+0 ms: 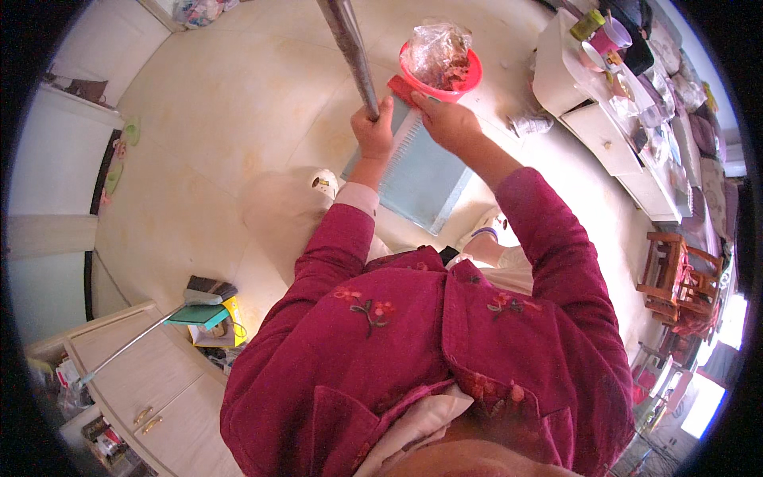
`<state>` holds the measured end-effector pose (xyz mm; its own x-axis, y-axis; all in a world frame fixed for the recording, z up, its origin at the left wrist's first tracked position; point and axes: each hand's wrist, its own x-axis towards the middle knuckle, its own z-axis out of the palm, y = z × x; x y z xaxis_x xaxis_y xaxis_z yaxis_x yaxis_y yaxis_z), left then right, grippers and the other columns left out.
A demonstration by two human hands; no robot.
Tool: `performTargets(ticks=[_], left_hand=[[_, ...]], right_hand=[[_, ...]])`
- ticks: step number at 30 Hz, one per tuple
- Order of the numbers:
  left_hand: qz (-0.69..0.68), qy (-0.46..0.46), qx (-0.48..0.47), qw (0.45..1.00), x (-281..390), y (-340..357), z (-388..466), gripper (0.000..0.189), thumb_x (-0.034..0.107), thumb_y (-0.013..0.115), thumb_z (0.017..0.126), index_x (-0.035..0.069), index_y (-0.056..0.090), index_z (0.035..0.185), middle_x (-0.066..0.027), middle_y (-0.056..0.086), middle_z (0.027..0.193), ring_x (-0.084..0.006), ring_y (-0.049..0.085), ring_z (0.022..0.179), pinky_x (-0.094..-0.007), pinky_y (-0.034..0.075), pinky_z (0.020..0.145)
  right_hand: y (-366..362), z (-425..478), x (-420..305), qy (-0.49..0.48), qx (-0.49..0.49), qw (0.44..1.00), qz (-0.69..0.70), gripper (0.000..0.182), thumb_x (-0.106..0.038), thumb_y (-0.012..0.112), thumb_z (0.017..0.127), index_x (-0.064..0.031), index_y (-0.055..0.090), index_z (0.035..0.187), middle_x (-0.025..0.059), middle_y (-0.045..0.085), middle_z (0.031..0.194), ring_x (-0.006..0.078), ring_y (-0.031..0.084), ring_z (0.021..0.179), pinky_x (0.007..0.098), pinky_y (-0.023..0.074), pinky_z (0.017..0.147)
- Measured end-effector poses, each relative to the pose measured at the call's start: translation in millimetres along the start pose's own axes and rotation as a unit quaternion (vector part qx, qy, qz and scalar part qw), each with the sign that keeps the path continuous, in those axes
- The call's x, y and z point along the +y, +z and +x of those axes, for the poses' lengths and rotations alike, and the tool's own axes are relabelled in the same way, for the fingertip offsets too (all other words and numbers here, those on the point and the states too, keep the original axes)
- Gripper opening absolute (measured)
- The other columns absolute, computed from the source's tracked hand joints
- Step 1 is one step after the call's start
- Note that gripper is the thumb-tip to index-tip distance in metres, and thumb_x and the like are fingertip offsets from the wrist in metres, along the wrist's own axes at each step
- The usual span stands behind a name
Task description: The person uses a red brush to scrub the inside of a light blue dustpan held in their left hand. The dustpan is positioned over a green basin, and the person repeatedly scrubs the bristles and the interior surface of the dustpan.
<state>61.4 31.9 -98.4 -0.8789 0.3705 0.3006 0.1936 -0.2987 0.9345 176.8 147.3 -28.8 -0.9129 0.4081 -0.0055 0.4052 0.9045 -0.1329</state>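
My left hand is closed around a metal pole, thumb up along it. The pole slants away past the top of the view. My right hand grips a small red piece, cloth or sponge, at the far edge of a flat blue-grey panel. A row of comb-like teeth runs along the panel, which looks like a dustpan. Whether the pole joins it is hidden behind my left hand. Just beyond my right hand stands a red basin with a crumpled clear plastic bag in it.
My feet, in white clogs, flank the panel on the tiled floor. A cluttered white drawer cabinet stands right, with wooden stools nearer me. On the left are a broom, a green dustpan and a light wooden cabinet.
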Motion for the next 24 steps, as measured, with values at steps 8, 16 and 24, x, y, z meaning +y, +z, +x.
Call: performTargets(ticks=[8,16,24], left_hand=[[-0.036,-0.040,0.014,0.998,-8,-7,1,0.046,0.033,0.061,0.096,0.012,0.044,0.059,0.0052,0.038,0.053,-0.0077,0.036,0.049,-0.0279,0.027,0.045],[-0.068,-0.045,0.044,0.996,-4,-9,11,0.048,0.029,0.062,0.096,0.014,0.037,0.059,0.0059,0.035,0.052,-0.0061,0.030,0.046,-0.0269,0.024,0.043],[0.008,0.012,0.039,0.999,3,-12,11,0.051,0.034,0.061,0.096,0.014,0.037,0.057,0.0050,0.036,0.052,-0.0072,0.033,0.047,-0.0284,0.025,0.045]], right_hand=[[5,-56,0,0.022,0.029,0.999,0.009,0.047,-0.027,0.048,0.096,-0.0255,0.045,0.143,0.0224,0.067,0.080,0.0398,0.068,0.073,0.0518,0.0544,0.064],[4,-68,2,0.083,0.114,0.965,0.220,0.041,-0.028,0.052,0.095,-0.0195,0.055,0.135,0.0249,0.067,0.093,0.0423,0.067,0.084,0.0520,0.0529,0.076],[-9,-87,16,0.138,0.185,0.949,0.213,0.042,-0.028,0.054,0.094,-0.0261,0.055,0.137,0.0228,0.067,0.082,0.0397,0.067,0.078,0.0494,0.0531,0.071]])
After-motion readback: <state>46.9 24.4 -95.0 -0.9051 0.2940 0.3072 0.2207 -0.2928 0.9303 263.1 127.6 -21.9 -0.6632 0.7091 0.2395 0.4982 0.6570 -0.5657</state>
